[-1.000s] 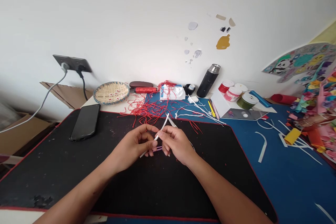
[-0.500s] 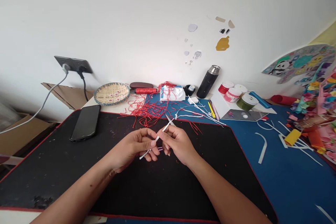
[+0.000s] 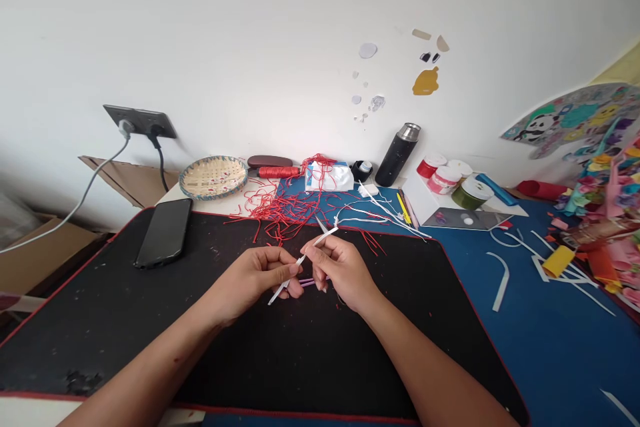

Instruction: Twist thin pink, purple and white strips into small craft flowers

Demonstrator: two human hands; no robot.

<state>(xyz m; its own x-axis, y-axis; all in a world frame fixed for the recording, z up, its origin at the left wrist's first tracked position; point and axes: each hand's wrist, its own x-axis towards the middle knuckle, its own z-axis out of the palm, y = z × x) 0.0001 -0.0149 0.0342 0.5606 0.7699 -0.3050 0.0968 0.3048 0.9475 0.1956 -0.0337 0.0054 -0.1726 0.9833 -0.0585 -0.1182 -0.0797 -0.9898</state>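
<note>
Above the middle of a black desk mat (image 3: 100,327), the fingertips (image 3: 294,269) of the left hand (image 3: 253,278) and the right hand (image 3: 343,273) curl nearly closed, both pinching a thin white paper strip (image 3: 301,259) that slants between them. Short purple strips (image 3: 307,282) show just below it, between the hands; which hand holds them is hard to tell. Past the mat's far edge, a tangle of red cord (image 3: 285,210) spills onto the desk beside loose white strips (image 3: 375,213). A black smartphone (image 3: 163,233) lies on the mat's far left corner, and a woven basket (image 3: 213,177) sits behind it against the wall.
</note>
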